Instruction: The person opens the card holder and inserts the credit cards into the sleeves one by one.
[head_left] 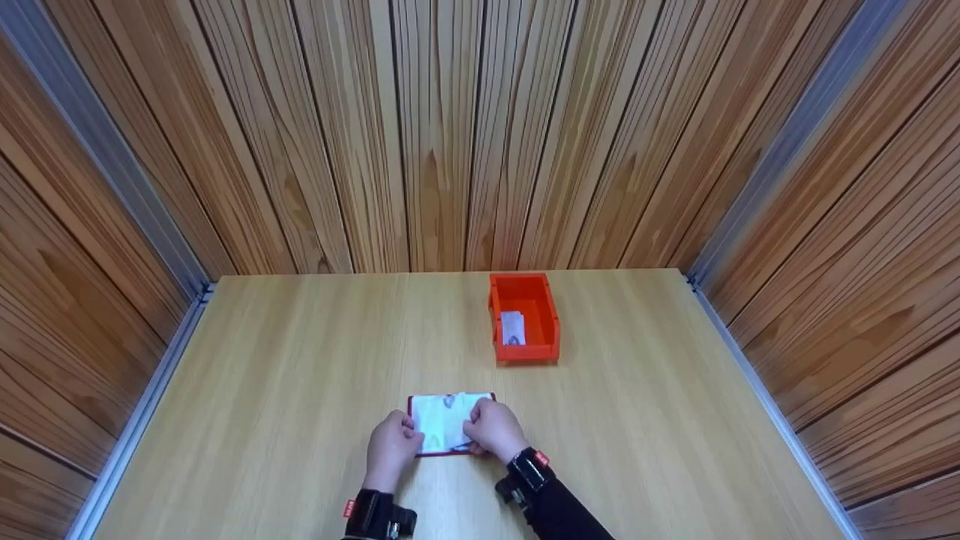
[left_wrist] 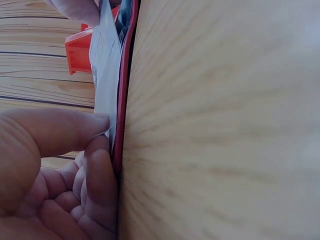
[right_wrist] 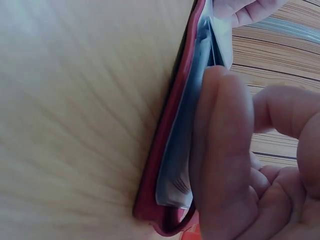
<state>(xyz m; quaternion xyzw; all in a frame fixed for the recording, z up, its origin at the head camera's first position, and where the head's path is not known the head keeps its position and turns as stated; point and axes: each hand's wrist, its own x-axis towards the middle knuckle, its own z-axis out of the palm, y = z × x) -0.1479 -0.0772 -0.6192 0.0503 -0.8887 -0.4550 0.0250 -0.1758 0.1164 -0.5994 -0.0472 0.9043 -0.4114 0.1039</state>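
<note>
Red-edged booklet (right_wrist: 164, 135), white sheets (head_left: 439, 421) inside; orange bin (head_left: 527, 352) holds white paper (head_left: 513, 327).

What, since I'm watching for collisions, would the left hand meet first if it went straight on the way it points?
The left hand would first meet the pale sheet it pinches over the red cover; across that, probably the right hand, though depth is hard to judge.
</note>
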